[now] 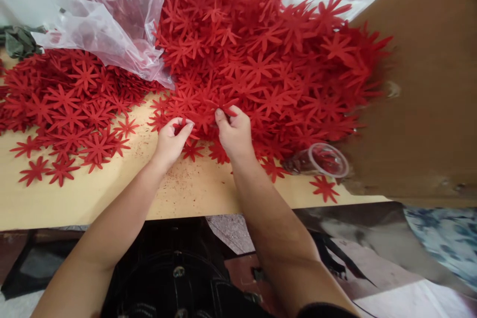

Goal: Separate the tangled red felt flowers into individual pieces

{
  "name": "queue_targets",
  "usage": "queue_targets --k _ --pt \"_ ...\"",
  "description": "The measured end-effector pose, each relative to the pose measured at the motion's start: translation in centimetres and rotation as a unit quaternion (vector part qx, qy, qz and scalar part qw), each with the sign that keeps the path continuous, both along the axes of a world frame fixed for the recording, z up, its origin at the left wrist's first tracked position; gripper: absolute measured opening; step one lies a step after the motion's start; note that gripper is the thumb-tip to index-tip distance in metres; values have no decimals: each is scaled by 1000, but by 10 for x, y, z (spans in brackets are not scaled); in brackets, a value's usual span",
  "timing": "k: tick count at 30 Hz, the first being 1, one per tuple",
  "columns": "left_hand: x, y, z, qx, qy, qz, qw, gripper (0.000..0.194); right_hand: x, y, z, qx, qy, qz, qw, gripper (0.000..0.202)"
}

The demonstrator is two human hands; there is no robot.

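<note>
My right hand pinches a red flower-shaped cutout between thumb and fingers, at the front of a large heap of the same cutouts. To its left, my left hand is closed with thumb against fingers, and red petals of a flower cutout show at its fingertips. How much of that cutout lies inside the left hand is hidden. Each cutout has several narrow petals around a centre. A second, lower heap of cutouts spreads out on the left of the table.
A clear plastic bag lies between the heaps at the back. On the right, a clear plastic cup rests on its side beside a tall cardboard box. Red crumbs dot the yellowish tabletop, whose front edge is near my body.
</note>
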State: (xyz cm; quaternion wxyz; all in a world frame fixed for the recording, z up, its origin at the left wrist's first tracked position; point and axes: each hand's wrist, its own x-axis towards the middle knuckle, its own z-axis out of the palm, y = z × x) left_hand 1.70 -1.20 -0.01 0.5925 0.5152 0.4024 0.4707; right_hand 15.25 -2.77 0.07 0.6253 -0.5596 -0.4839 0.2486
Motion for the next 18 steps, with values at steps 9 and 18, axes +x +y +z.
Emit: queue_targets --k 9,18 --pt "-1 1 -1 16 16 5 1000 6 3 -1 5 -53 -24 -36 998 47" --pt "-1 2 -2 12 8 1 1000 6 8 10 -2 -14 1 -16 1000 44"
